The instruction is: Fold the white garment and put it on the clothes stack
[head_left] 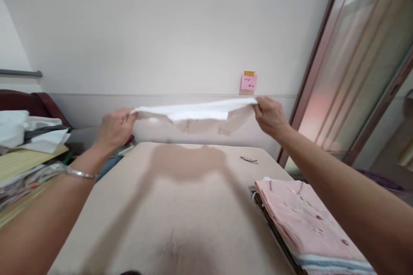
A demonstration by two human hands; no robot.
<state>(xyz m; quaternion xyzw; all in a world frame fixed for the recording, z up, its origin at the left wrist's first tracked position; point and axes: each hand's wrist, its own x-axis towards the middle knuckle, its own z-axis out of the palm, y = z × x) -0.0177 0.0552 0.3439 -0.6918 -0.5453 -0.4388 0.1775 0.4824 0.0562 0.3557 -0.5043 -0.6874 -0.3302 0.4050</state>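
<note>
A white piece of cloth (200,111) is stretched in the air between my two hands, above the far end of a beige table (193,206). My left hand (118,126) pinches its left end and is slightly blurred. The right end is gripped in my right hand (269,114), thumb and fingers pressed together. The cloth's lower part hangs thin and blurred, so I cannot tell what kind of item it is. Shadows of both arms and the cloth fall on the tabletop.
Folded clothes with a pink buttoned garment (303,219) on top lie stacked at the right front. A small dark-and-silver item (249,160) rests near the far right edge. A pink note (249,81) sticks to the wall. Piled fabrics (38,133) stand at left, a sliding door (342,64) at right.
</note>
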